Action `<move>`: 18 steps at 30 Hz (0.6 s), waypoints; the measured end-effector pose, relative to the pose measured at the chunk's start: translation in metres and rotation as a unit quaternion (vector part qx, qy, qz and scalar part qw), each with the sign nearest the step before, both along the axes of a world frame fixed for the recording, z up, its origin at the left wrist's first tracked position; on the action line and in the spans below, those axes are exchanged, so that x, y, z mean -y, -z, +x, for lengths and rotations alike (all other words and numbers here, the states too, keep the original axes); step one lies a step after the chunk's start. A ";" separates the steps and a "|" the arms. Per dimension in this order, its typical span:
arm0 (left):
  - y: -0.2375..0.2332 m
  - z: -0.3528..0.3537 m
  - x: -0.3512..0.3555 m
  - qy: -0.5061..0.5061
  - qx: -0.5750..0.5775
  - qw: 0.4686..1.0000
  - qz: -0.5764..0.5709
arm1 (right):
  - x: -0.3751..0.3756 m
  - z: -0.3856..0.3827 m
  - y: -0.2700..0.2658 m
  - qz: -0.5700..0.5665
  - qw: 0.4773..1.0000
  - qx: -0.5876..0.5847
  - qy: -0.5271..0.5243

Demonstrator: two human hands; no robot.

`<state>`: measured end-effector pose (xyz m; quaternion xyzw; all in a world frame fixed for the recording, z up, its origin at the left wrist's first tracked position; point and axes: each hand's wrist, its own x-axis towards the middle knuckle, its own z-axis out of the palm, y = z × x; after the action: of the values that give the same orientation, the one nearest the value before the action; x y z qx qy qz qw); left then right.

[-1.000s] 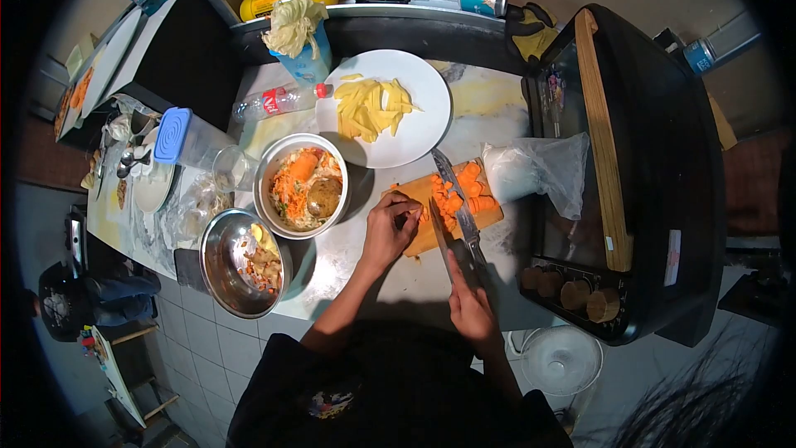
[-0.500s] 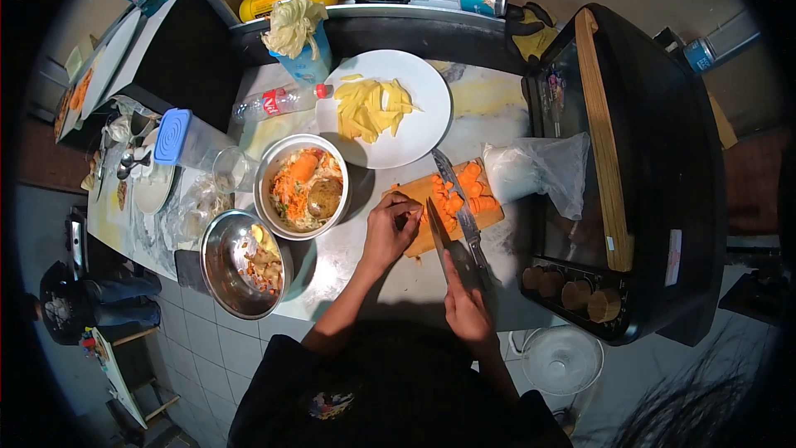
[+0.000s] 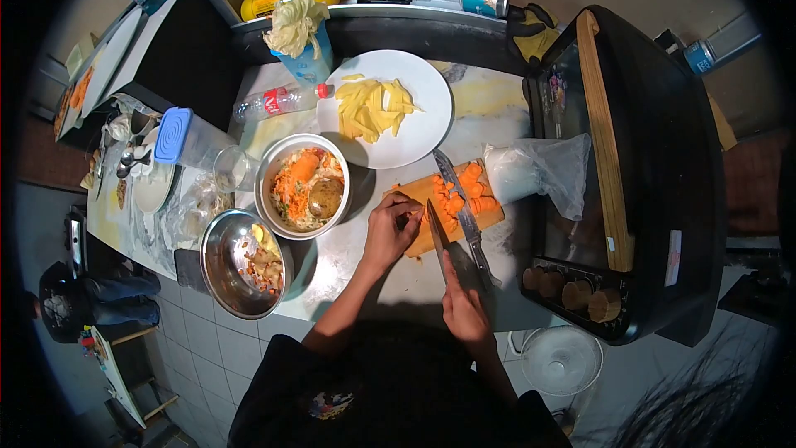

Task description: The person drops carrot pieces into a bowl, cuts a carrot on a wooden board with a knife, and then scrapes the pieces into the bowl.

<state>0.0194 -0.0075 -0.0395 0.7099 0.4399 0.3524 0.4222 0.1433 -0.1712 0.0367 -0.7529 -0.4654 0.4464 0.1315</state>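
My right hand (image 3: 466,311) is closed around the handle of a kitchen knife (image 3: 437,231), its blade pointing away over the wooden cutting board (image 3: 492,217). On the board's left side, my left hand (image 3: 391,232) has its fingers bent and pinched beside the blade tip. A bit of orange carrot shows at those fingertips, mostly hidden. Cut carrot pieces (image 3: 476,186) are spread over the board's right half. A second knife (image 3: 473,236) lies across the board among them, its handle resting toward me.
Left of the board stand a white pot (image 3: 263,191) of shredded vegetables and a steel bowl (image 3: 217,282) of peelings. Behind is a white plate (image 3: 427,83) with yellow strips. A plastic bag (image 3: 531,170) of white contents and a black oven (image 3: 655,182) flank the right.
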 end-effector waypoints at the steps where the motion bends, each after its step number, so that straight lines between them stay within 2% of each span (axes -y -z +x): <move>1: 0.000 0.000 0.000 -0.001 -0.002 1.000 -0.001 | 0.000 0.000 0.001 -0.001 1.000 0.003 -0.001; 18: -0.001 0.000 0.000 0.005 0.006 1.000 0.006 | 0.000 -0.003 -0.002 0.011 1.000 0.022 0.000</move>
<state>0.0198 -0.0072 -0.0383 0.7125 0.4313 0.3574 0.4226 0.1405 -0.1709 0.0388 -0.7610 -0.4728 0.4247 0.1301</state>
